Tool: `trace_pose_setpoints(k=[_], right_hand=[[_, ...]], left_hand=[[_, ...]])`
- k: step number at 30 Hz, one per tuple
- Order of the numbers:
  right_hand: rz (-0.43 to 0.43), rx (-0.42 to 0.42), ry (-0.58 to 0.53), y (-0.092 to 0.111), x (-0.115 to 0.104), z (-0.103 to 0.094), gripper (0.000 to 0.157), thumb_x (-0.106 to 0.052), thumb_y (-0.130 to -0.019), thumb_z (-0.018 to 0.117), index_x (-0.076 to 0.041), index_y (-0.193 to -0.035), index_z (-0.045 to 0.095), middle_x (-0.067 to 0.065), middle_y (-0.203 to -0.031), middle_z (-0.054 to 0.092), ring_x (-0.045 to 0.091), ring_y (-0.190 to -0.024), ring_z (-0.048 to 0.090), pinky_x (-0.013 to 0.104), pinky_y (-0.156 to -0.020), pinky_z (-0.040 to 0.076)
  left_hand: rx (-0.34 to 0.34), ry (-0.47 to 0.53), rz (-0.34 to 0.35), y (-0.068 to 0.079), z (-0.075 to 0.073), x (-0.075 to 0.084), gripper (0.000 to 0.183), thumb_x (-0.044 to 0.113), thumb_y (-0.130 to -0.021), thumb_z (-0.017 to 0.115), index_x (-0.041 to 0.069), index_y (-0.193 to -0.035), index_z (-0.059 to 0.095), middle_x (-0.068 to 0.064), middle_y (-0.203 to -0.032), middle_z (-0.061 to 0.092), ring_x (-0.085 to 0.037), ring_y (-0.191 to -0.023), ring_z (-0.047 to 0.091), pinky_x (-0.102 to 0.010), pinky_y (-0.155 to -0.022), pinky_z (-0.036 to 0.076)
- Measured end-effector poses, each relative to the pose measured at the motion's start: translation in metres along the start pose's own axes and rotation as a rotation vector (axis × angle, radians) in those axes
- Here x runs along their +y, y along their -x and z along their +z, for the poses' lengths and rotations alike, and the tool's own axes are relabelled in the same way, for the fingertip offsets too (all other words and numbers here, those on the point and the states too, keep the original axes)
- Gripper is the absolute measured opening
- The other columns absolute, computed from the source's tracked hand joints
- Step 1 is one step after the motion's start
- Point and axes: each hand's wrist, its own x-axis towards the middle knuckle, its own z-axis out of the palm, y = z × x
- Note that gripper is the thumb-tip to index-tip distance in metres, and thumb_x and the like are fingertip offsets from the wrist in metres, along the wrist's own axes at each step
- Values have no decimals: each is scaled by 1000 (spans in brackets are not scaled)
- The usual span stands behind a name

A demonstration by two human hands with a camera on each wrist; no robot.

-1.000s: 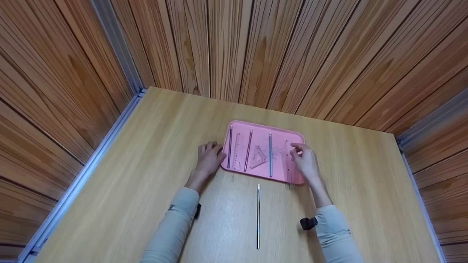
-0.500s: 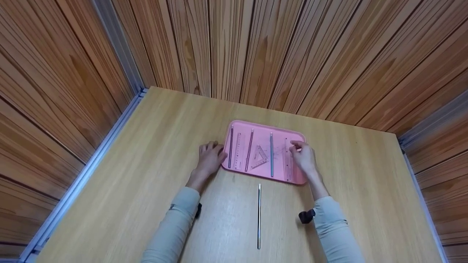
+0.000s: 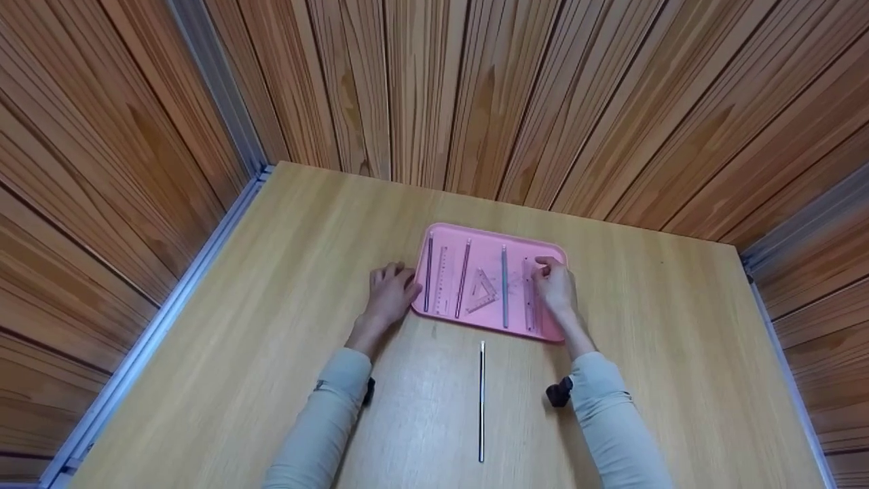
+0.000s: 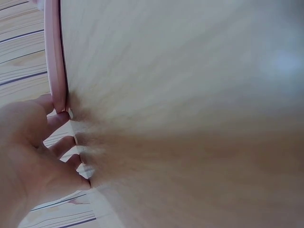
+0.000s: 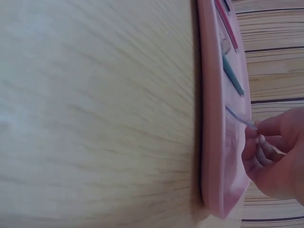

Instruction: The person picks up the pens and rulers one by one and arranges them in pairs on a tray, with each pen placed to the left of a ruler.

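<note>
My right hand [image 3: 558, 291] pinches a clear ruler [image 3: 529, 299] between thumb and fingertips over the right part of a pink tray [image 3: 553, 333]. In the right wrist view the ruler [image 5: 240, 118] shows nearly edge-on, slanting up from the tray floor into the fingers. My left hand [image 3: 390, 293] grips the tray's left edge near its front corner, thumb at the rim; in the left wrist view its other fingertips rest on the table. On the tray lie a dark pencil [image 3: 428, 272], a second clear ruler [image 3: 442, 282], a reddish pencil [image 3: 463, 278], a clear set square [image 3: 483, 293] and a teal pencil [image 3: 504, 285].
A shiny dark pencil [image 3: 482, 401] lies on the wooden table [image 3: 237, 353] in front of the tray, between my forearms. Plank-patterned walls [image 3: 434, 88] stand behind the table and at both sides.
My right hand has shifted slightly left with the clear ruler, whose near end, earlier past the tray's front rim, is now within the tray. The left hand keeps its place at the tray.
</note>
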Motion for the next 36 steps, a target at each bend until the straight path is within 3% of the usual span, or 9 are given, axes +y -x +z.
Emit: trace_pose_setpoints(k=[13,22,36], right_hand=[[32,-27,-30,-1,1,9,30,-5,-95,60,6,-122,63,21,-100,67,26,-86,60,28,-74,46],[-14,-20,29,-2,0,12,25,-1,-92,57,9,-113,66,25,-104,66,34,-97,61,45,-90,48],[-28,-68,67,7,1,13,27,-6,-95,58,6,-118,66,22,-111,63,34,-104,59,45,-97,48]], left_hand=[[-4,10,-13,0,0,2,43,39,-103,50,20,-141,55,-7,-155,36,-29,-140,24,-48,-117,22],[0,3,-2,0,-1,3,42,36,-103,51,19,-141,56,-8,-154,38,-30,-138,25,-47,-115,23],[-14,0,-20,1,-1,2,44,39,-103,49,21,-143,53,-6,-156,35,-29,-139,25,-48,-116,24]])
